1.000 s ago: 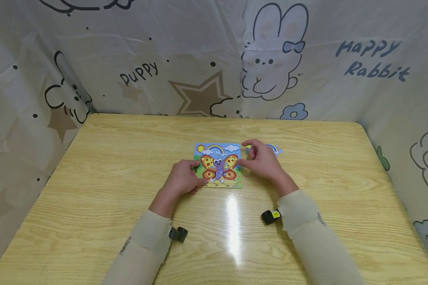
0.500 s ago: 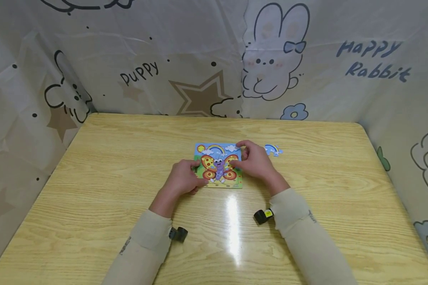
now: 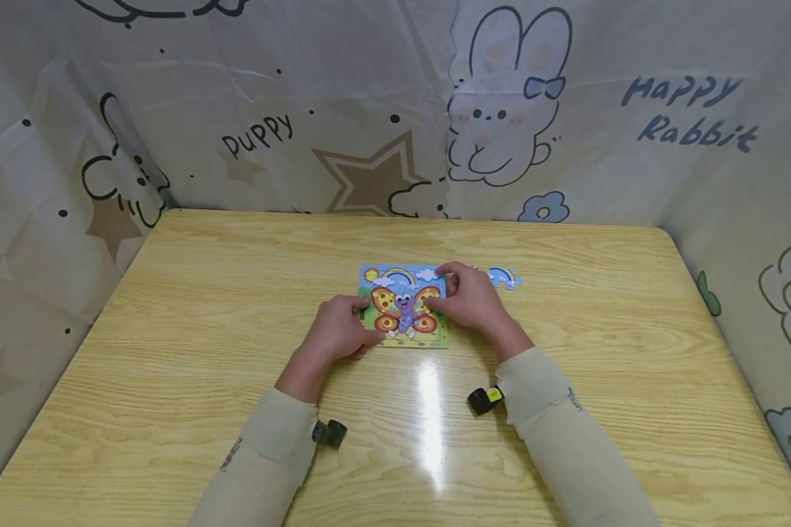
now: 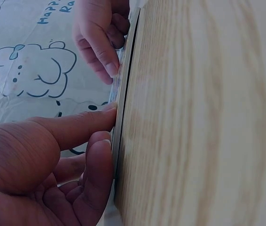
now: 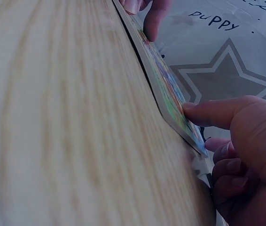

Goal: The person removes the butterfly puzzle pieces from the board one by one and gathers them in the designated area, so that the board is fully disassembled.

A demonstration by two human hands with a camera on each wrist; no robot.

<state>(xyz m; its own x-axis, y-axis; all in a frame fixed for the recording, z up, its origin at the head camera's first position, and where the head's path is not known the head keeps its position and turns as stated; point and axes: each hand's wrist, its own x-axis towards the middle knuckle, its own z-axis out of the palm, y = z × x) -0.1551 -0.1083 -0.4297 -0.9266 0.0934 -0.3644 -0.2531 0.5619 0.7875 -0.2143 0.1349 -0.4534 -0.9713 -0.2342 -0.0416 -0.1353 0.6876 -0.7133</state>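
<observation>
A flat jigsaw puzzle board (image 3: 405,318) lies on the table, showing a purple butterfly with a rainbow and sun. My left hand (image 3: 343,326) holds its left side, thumb on the front left part, a finger at the left edge. At the opposite side my right hand (image 3: 476,298) grips the board's right side, thumb on the butterfly's right wing, index finger by the upper right corner. In the right wrist view the right thumb (image 5: 203,113) touches the picture while the other fingers curl beside the edge. Loose puzzle pieces (image 3: 503,277) lie behind the right hand, partly hidden.
The wood-grain table (image 3: 204,307) reaches back to a printed cloth (image 3: 362,95) with rabbit and star drawings, which also hangs at both sides. A small black camera sits at each wrist, on the left (image 3: 331,433) and on the right (image 3: 483,400).
My right hand has moved left from the loose pieces onto the board's right side, uncovering a rainbow piece, then stays nearly still. The left hand and board have barely moved.
</observation>
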